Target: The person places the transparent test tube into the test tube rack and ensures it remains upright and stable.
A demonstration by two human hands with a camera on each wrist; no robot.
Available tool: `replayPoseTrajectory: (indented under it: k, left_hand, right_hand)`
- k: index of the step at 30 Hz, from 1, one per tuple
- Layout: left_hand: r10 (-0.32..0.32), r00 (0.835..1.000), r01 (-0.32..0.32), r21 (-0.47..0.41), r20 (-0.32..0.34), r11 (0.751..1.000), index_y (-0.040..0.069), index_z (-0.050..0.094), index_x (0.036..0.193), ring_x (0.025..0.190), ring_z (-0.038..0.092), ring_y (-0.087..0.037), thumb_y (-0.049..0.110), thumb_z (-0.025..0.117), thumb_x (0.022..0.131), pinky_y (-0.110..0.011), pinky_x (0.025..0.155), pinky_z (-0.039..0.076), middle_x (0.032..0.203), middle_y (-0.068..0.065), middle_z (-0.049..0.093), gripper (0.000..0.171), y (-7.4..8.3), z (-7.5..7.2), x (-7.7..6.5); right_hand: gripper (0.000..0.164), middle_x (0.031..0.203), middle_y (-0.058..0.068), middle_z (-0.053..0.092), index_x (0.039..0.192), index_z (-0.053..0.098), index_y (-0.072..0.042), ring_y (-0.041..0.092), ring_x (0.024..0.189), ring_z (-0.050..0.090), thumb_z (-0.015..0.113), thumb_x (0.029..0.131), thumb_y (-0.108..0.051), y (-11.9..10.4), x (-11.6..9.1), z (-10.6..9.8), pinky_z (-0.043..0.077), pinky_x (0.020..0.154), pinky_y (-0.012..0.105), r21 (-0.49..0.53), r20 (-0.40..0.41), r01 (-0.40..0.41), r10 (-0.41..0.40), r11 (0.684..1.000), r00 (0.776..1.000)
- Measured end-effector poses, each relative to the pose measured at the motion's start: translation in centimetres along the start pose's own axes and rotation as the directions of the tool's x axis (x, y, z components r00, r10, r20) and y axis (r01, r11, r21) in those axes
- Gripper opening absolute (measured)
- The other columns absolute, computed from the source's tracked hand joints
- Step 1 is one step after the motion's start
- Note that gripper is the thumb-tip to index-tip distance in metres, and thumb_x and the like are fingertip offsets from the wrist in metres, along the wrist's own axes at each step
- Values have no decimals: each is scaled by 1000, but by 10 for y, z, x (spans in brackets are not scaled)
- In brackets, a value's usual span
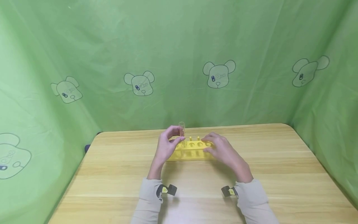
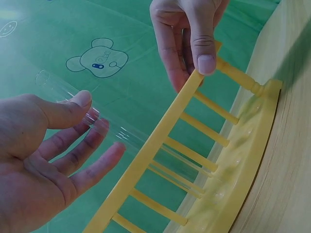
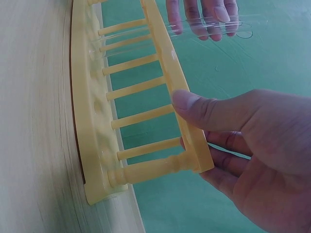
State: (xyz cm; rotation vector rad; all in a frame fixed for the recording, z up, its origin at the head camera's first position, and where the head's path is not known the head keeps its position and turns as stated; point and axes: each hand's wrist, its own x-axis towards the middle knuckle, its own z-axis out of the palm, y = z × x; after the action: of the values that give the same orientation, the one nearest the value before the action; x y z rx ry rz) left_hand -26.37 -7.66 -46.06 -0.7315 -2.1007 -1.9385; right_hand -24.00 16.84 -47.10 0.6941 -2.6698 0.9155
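A clear test tube (image 1: 182, 125) stands in a hole of the yellow test tube rack (image 1: 193, 145), left of its middle. My left hand (image 1: 165, 145) pinches the tube's upper part between thumb and fingers. In the left wrist view, the tube's lower part (image 2: 182, 165) runs below the rack's top bar, toward the base. At the rack's right end, my right hand (image 1: 222, 148) grips the top bar, its thumb (image 3: 187, 102) on the near side and fingers behind. The rack is upright on the table.
The rack stands on a light wooden table (image 1: 201, 199), toward its far edge. Yellow pegs (image 1: 198, 138) rise along the rack's back. Green curtains (image 1: 179, 46) with bear-head drawings enclose the back and both sides.
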Motion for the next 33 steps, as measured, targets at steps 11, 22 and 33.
replayPoseTrajectory:
  k: [11, 22, 33]
  left_hand:
    - [6, 1000, -6, -8, 12, 1000, -9, 65, 117, 103, 67, -41, -6, 74, 89, -32, 84, 63, 108, -27, 68, 29, -2, 0, 1]
    - [15, 999, -15, 2, 34, 1000, -6, 64, 122, 104, 68, -36, -8, 76, 86, -34, 85, 63, 110, -23, 68, 38, -4, 1, 2]
    - [-20, 999, 19, 18, 43, 1000, -3, 62, 132, 119, 61, -42, -16, 72, 84, -61, 108, 46, 127, -24, 66, 50, -11, -15, 0]
  right_hand:
    - [41, 120, 18, 67, 121, 70, 5, 37, 110, 65, 83, 83, -3, 1, 0, 1, 57, 97, 51, 2, 2, -10, 10, 1000, 1000]
    - [43, 122, 17, 67, 122, 70, 2, 37, 111, 65, 84, 83, -6, 6, -1, -1, 56, 98, 51, 15, 2, -19, 19, 1000, 1000]
    - [41, 133, 18, 64, 126, 68, -3, 40, 126, 57, 79, 92, -22, 12, -1, -1, 44, 111, 59, 84, -27, -86, 89, 993, 996]
